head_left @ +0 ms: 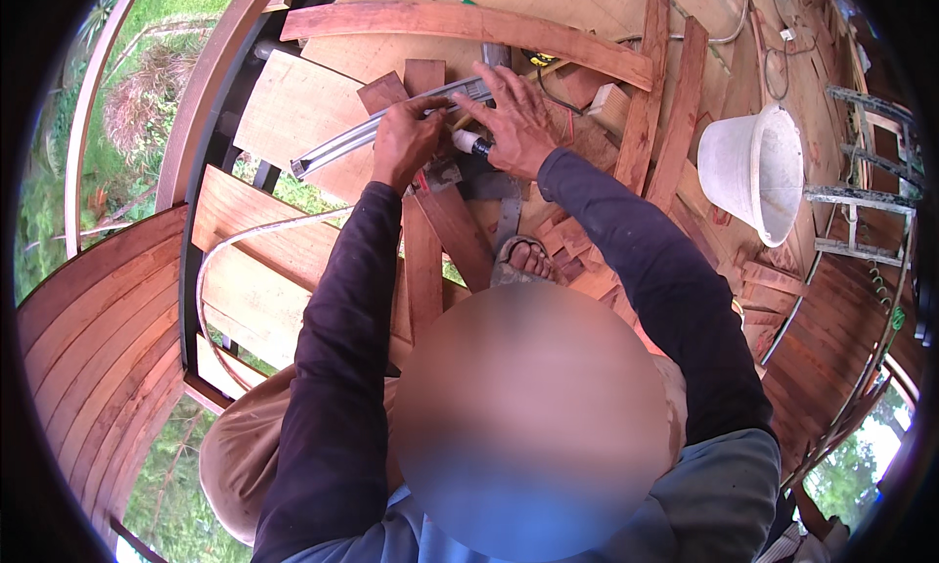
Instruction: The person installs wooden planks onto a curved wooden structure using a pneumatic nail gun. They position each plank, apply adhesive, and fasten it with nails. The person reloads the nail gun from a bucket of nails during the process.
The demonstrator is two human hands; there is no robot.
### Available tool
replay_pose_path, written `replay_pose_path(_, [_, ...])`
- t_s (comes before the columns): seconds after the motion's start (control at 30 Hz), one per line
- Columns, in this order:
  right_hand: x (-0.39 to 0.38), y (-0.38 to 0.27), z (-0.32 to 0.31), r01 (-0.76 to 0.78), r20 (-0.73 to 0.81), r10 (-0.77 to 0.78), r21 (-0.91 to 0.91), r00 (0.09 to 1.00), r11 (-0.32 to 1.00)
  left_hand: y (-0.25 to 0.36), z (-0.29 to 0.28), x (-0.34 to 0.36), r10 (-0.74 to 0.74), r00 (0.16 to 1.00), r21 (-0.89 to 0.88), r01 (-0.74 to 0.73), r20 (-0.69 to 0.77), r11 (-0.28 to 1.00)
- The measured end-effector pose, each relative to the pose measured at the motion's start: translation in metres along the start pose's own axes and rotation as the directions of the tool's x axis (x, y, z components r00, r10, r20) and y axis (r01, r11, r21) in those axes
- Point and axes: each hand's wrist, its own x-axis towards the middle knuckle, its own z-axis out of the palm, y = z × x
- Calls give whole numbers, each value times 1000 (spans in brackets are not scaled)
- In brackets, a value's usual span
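Observation:
My left hand (408,140) is closed, its fingertips pinched beside a long grey metal rail (337,150); what they hold, if anything, is too small to make out. My right hand (520,123) has its fingers stretched and spread over the rail's far end, with the fingertips close to the left hand. Just below the right hand is a white and black cylindrical object (471,141), whose kind I cannot tell. Under the hands, short reddish wood boards (423,260) cross each other, and a dark flat metal piece (510,218) lies near my sandalled foot (528,257).
A long curved reddish board (440,20) lies beyond the hands. Two narrow boards (677,113) lie to the right, near a white bucket (740,177) on its side and a metal ladder (861,196). A pale hose (203,289) loops at left. Wood offcuts (572,245) lie near my foot.

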Motion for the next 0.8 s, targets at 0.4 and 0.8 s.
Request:
replay_pose_path(0.4, [-9, 12, -11, -69, 5, 69, -47, 998, 997, -14, 3, 2, -12, 998, -75, 7, -62, 997])
replay_pose_path(0.8, [-25, 13, -17, -218, -86, 247, 257, 965, 942, -1, 6, -3, 119, 993, 241, -121, 23, 963])
